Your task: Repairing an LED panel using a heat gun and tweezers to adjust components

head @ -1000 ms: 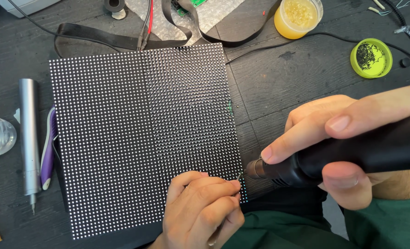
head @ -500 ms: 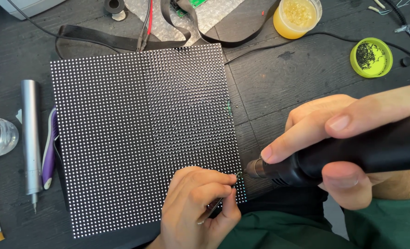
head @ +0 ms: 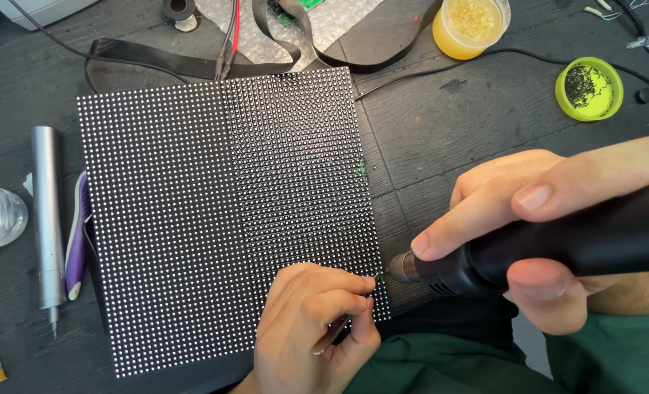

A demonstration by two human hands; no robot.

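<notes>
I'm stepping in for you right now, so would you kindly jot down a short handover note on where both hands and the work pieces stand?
Left hand: pinching thin metal tweezers, tips at the lower right edge of the LED panel.
Right hand: gripping the black hot-air tool, nozzle aimed at the same spot, close to the tweezer tips.
Panel lies flat on the dark table, ribbon cables at its top edge.
To its left: silver cylinder tool, purple-handled tool. Top right: yellow jar, green dish.
Done: not clear from the view. Left: work at the panel's corner is in hand.
</notes>
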